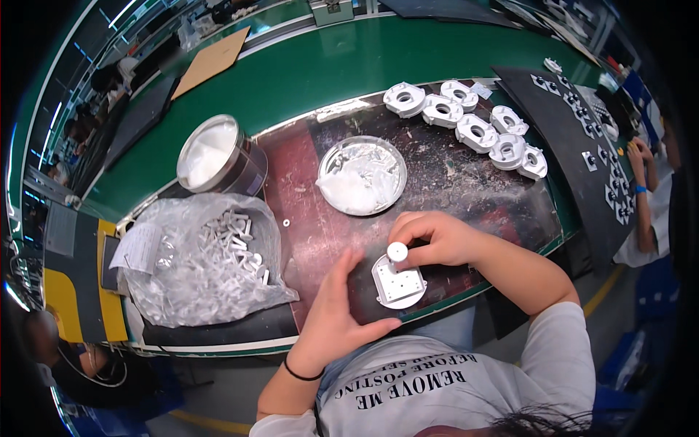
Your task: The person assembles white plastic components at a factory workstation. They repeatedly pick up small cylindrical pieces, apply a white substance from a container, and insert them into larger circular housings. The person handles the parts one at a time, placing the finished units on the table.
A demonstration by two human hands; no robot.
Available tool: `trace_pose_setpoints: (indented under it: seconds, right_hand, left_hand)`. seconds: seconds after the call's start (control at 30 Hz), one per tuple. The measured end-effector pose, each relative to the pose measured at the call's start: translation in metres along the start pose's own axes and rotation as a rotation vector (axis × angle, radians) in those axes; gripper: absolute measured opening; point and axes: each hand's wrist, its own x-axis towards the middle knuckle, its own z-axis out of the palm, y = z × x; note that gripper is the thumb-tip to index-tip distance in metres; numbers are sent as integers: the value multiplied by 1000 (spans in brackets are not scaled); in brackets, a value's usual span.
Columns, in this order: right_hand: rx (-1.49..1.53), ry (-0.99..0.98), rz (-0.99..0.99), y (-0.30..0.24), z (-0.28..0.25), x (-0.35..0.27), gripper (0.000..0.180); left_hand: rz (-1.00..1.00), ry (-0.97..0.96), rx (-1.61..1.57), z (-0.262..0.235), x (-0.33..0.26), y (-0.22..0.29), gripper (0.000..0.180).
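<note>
Close to the bench's front edge lies a white plastic housing point(401, 288) with a flat plate and small holes. My right hand point(437, 239) is closed on a white round-headed plastic pin point(397, 252), held over the housing's far end; whether its tip touches the housing is hidden. On the housing's left, my left hand point(341, 309) is open, thumb and fingers spread, apart from it. Beyond my hands sits a round metal dish point(401, 162) with a white substance in it. A clear plastic bag point(175, 284) full of similar white pins point(234, 231) lies to the left.
Behind the bag stands a metal tin point(251, 171) with white contents. Several white ring-shaped housings point(442, 111) are grouped at the far right. A small white ring point(286, 222) lies near the bag. Farther right, a black board point(561, 138) carries small parts, with another person's hands point(641, 156) beside it.
</note>
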Motion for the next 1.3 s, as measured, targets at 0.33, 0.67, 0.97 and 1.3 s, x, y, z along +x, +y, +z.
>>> trace_pose_setpoints:
  seconds: [0.33, 0.67, 0.97, 1.3]
  right_hand:
    - [186, -1, 113, 8, 0, -4, 17]
    - [16, -44, -17, 12, -4, -1, 15]
    - [-60, -65, -28, 8, -5, -1, 20]
    - [23, 172, 165, 0, -32, -8, 36]
  left_hand:
    - [95, -13, 76, 23, 14, -4, 111]
    - [81, 4, 79, 22, 12, -3, 104]
    - [110, 14, 119, 24, 12, -4, 109]
    - [96, 44, 50, 25, 12, -2, 103]
